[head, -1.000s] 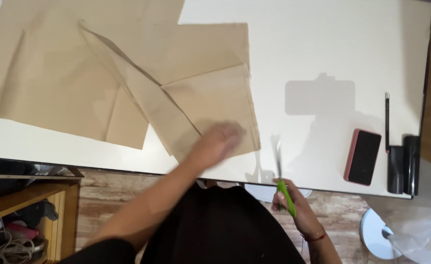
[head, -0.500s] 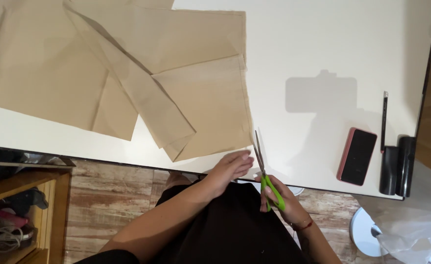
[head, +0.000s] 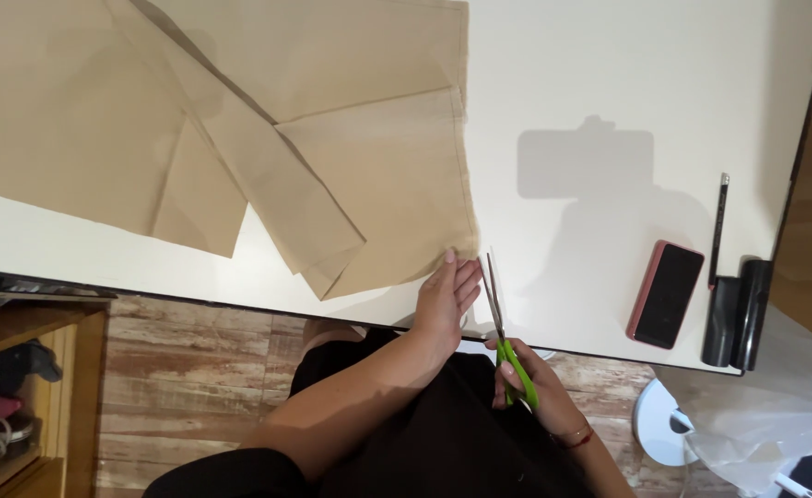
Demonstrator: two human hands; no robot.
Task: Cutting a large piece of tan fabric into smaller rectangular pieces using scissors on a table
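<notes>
Far left there's a wooden shelf [head: 33, 387] with cables and clutter tucked under the white table [head: 609, 92], and big folded sheets of tan fabric [head: 268, 120] cover most of the tabletop. The left hand [head: 445, 300] lies flat with fingers together on the fabric's near corner at the table edge, and just beside it the right hand [head: 526, 378] is gripped round the green handles of the scissors [head: 503, 327], blades pointing up just off the fabric's right edge. Further right sit a phone in a red case [head: 665, 293], a pencil [head: 719, 226] and a black case [head: 738, 314]

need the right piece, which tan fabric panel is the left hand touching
The rightmost tan panel, at its lower right corner under the left hand; the others lie farther left.
</notes>
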